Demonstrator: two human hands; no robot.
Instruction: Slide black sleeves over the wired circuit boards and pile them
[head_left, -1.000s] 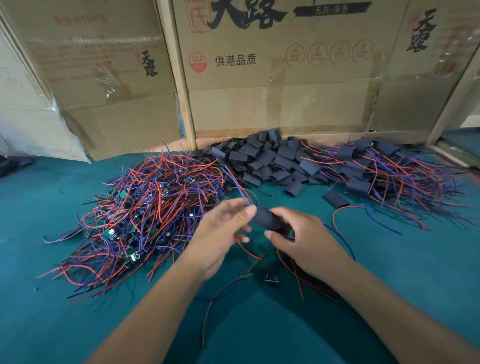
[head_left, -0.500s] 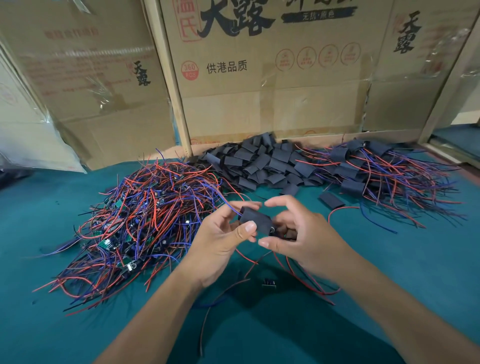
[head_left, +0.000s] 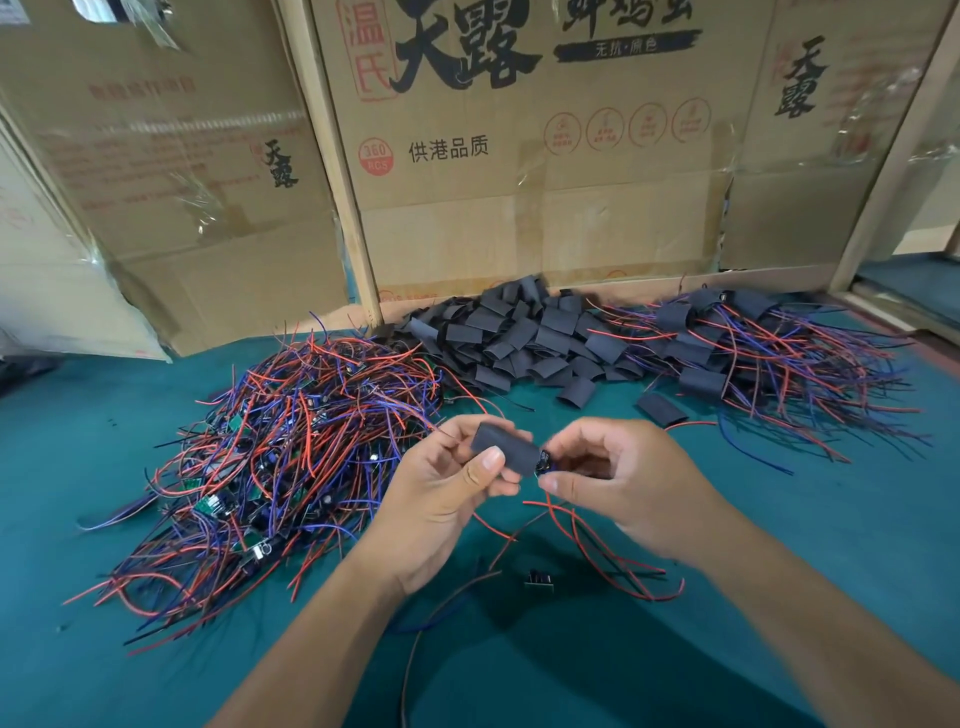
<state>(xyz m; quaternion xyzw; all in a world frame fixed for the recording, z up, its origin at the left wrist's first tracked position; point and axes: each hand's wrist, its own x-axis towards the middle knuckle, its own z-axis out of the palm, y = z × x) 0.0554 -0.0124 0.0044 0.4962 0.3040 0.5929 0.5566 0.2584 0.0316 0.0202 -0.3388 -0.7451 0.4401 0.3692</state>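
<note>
My left hand pinches a flat black sleeve between thumb and fingers above the green table. My right hand pinches the wired circuit board at the sleeve's right end; only its dark tip shows, and red wires trail down from it. A heap of bare boards with red, blue and black wires lies to the left. Loose black sleeves are heaped at the back middle. Sleeved boards with wires are piled at the back right.
Cardboard boxes and wooden posts wall off the back of the green table. A small black part and loose wires lie on the table below my hands. Two stray sleeves lie in front of the sleeve heap.
Both hands have lifted slightly with the sleeve. The sleeve has turned flatter toward me, and the board's end now shows at its right opening.
</note>
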